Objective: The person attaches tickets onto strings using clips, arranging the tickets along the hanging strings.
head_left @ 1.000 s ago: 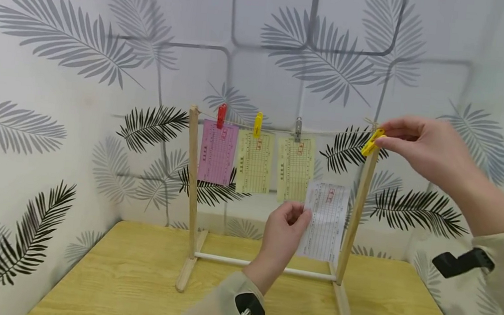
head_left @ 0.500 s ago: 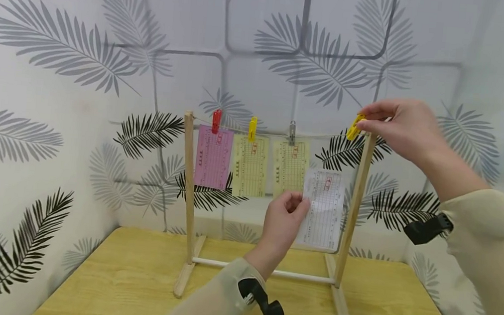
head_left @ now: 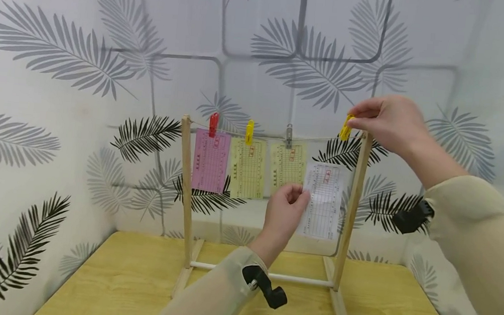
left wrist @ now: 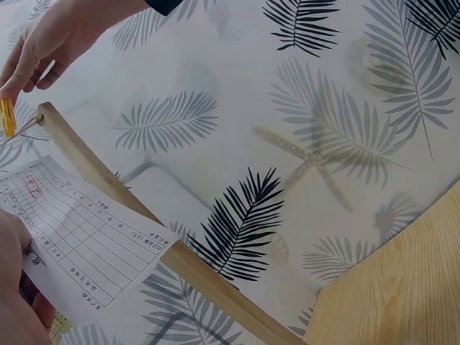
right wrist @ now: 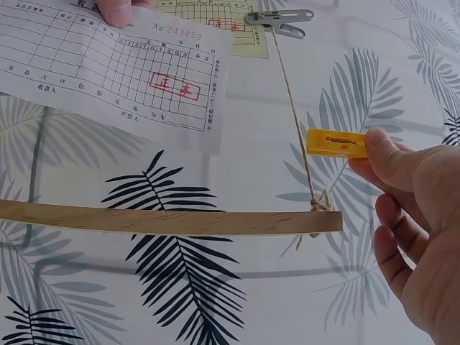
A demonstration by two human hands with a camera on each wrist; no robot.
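Head view: wooden drying-rack frame (head_left: 185, 196) stands on yellow wood-grain surface (head_left: 123, 286), w/ twine line (head_left: 316, 138) strung between the two uprights. Hanging on line, L to R: pink form (head_left: 210, 161) under red peg (head_left: 213, 124), yellow form (head_left: 247, 168) under yellow peg (head_left: 249, 132), second yellow form (head_left: 287, 163) under grey metal clip (head_left: 288, 135). Left hand (head_left: 284, 215) pinches left edge of white form (head_left: 322, 201), thumb and fingers clamped on the paper; sheet is held upright below the line, just beside right upright (head_left: 352, 206), overlapping second yellow form's lower right corner. Right hand (head_left: 387, 122) pinches yellow clothespin (head_left: 345, 127) between thumb and forefinger, at the line close to top of right upright. Leaf-print backdrop (head_left: 63, 56) behind and at sides. Left wrist view: white form (left wrist: 83, 241) in front of the upright (left wrist: 144, 215); right hand (left wrist: 50, 36) and clothespin (left wrist: 7, 117) at upper left near post top. Right wrist view: clothespin (right wrist: 336, 143) held by fingertips (right wrist: 384, 154), touching or just beside twine (right wrist: 291, 108) above its knot on the post (right wrist: 172, 221); cannot tell if peg jaws grip the twine. White form (right wrist: 115, 65) bears red stamp and no. 243459; grey clip (right wrist: 280, 20) further along line.
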